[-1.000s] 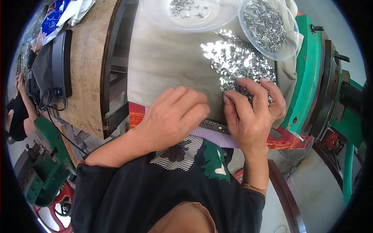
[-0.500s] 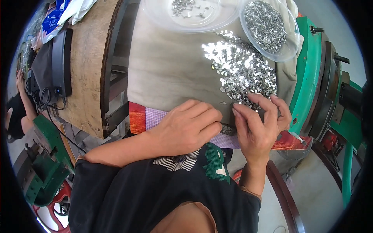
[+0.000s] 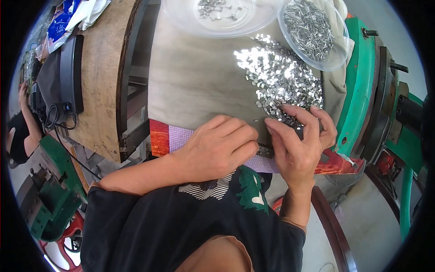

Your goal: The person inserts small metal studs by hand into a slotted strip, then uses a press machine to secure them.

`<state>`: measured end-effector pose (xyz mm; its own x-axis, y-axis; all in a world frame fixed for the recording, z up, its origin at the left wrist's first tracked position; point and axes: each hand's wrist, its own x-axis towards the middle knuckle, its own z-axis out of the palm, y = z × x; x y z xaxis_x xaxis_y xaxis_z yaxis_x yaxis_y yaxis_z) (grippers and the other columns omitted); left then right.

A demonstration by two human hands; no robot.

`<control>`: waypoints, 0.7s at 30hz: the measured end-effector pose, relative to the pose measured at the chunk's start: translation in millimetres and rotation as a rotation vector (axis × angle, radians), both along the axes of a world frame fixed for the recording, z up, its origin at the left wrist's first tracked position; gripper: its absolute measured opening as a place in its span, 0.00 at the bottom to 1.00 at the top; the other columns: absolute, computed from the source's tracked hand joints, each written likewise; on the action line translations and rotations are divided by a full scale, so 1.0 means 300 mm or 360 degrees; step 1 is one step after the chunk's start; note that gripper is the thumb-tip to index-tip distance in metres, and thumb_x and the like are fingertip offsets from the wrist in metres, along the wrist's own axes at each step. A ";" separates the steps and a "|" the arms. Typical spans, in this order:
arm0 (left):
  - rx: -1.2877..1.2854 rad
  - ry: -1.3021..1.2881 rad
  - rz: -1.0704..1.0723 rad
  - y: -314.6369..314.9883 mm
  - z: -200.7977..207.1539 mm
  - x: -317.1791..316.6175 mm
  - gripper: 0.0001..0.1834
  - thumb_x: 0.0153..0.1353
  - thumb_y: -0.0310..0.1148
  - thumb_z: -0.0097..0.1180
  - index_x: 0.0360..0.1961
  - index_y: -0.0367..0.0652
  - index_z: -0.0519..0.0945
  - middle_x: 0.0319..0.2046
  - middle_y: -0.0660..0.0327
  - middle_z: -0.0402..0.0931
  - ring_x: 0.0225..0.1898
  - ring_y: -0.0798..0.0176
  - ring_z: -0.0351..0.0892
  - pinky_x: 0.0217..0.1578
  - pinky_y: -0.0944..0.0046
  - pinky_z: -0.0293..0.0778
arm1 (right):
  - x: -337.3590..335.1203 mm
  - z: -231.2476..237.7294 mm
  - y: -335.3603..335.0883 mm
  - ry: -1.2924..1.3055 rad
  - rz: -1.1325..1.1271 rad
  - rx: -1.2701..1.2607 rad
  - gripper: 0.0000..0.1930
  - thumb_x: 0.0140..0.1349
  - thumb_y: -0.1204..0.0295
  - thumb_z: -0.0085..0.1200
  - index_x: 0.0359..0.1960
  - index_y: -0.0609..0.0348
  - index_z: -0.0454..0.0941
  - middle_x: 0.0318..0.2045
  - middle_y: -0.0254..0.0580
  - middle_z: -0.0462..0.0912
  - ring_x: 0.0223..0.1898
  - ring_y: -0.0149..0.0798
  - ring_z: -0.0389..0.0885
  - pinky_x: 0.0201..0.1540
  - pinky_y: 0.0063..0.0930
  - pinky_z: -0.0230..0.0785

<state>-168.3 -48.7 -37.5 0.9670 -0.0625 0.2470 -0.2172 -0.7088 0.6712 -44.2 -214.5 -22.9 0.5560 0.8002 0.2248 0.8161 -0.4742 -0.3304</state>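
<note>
Right hand (image 3: pixel 298 154) fingers spread at metal pieces (image 3: pixel 287 77), pinch unclear, light touch advised; left hand (image 3: pixel 219 147) curled, grip hidden.

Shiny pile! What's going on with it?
A person's right hand has its fingers at the near edge of the shiny pile of small metal pieces on the cloth. The left hand is curled nearby; I can't see inside. Beyond, one clear bowl holds many pins; a wider bowl shows fewer.
</note>
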 end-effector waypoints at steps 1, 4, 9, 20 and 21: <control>-0.0002 0.0001 -0.0004 0.000 -0.001 -0.001 0.11 0.49 0.30 0.66 0.35 0.41 0.80 0.39 0.62 0.77 0.43 0.58 0.77 0.41 0.59 0.71 | 0.000 0.001 0.001 0.0001 -0.0004 -0.0002 0.09 0.47 0.68 0.68 0.31 0.38 0.86 0.49 0.22 0.81 0.59 0.43 0.67 0.60 0.40 0.48; -0.0019 0.0001 0.0001 0.001 -0.006 -0.004 0.11 0.50 0.31 0.67 0.35 0.42 0.80 0.40 0.62 0.77 0.42 0.58 0.77 0.41 0.59 0.71 | 0.006 0.001 0.011 -0.0018 0.0051 -0.0073 0.09 0.47 0.68 0.68 0.31 0.38 0.87 0.49 0.21 0.81 0.59 0.43 0.67 0.60 0.41 0.48; -0.0033 0.0037 -0.0020 0.006 0.003 -0.002 0.12 0.51 0.32 0.69 0.33 0.42 0.78 0.40 0.61 0.78 0.42 0.57 0.77 0.41 0.58 0.71 | 0.017 0.017 0.014 0.0006 0.0034 -0.0095 0.08 0.47 0.68 0.69 0.29 0.40 0.85 0.48 0.21 0.81 0.59 0.43 0.67 0.61 0.40 0.48; -0.0033 0.0020 -0.0070 -0.008 0.003 0.021 0.12 0.51 0.33 0.68 0.36 0.43 0.80 0.39 0.62 0.77 0.41 0.57 0.76 0.41 0.59 0.70 | -0.064 0.034 -0.126 0.0151 -0.0186 0.0100 0.08 0.48 0.71 0.70 0.30 0.44 0.85 0.44 0.27 0.83 0.57 0.47 0.67 0.61 0.40 0.55; -0.0028 0.0031 -0.0090 -0.012 0.004 0.025 0.12 0.51 0.33 0.67 0.36 0.43 0.80 0.39 0.62 0.77 0.41 0.57 0.76 0.41 0.59 0.70 | -0.078 0.028 -0.136 0.0174 -0.0185 0.0101 0.08 0.47 0.71 0.71 0.30 0.44 0.85 0.44 0.27 0.83 0.57 0.47 0.67 0.61 0.39 0.55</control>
<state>-160.8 -52.4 -36.4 0.9666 -0.1130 0.2298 -0.2435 -0.6839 0.6878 -67.7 -255.3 -14.4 0.6678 0.7153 0.2058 0.7145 -0.5385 -0.4466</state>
